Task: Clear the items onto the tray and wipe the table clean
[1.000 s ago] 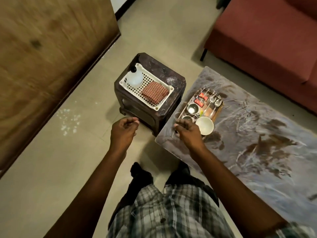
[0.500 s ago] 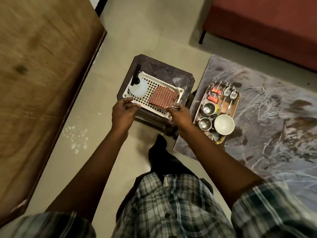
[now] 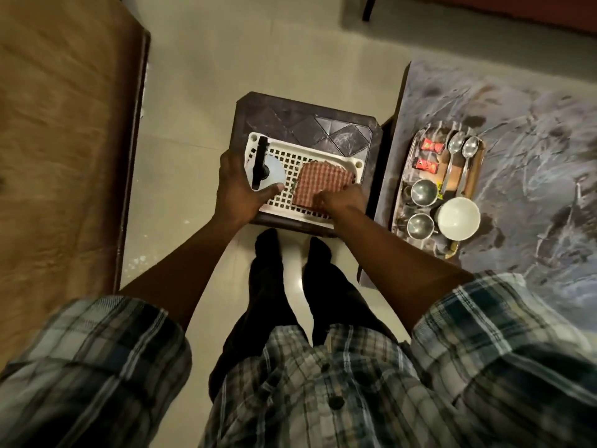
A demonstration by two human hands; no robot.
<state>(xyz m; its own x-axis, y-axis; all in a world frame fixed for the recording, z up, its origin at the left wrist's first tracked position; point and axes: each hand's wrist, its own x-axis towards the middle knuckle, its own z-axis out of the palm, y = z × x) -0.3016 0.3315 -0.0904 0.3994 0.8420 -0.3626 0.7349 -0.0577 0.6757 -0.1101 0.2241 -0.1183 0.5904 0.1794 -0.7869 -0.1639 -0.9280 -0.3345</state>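
Note:
A white perforated basket [image 3: 326,155] sits on a dark plastic stool [image 3: 307,119] in front of me. My left hand [image 3: 235,189] grips the clear spray bottle [image 3: 271,171] with a black trigger head at the basket's left end. My right hand [image 3: 340,198] pinches the near edge of the red checked cloth [image 3: 319,179] lying in the basket. To the right, the tray [image 3: 477,169] on the grey marbled table [image 3: 533,130] holds a white bowl [image 3: 458,218], two steel cups [image 3: 423,192], two spoons [image 3: 455,147] and two red packets [image 3: 431,145].
A large brown wooden surface [image 3: 64,140] fills the left side, leaving a strip of tiled floor [image 3: 193,76] beside the stool. A red sofa's edge and leg [image 3: 366,9] show at the top right. My legs stand just below the stool.
I stepped up to the stool and now look down on it. Both hands moved from the air near the basket's front into it, the left onto the spray bottle, the right onto the cloth.

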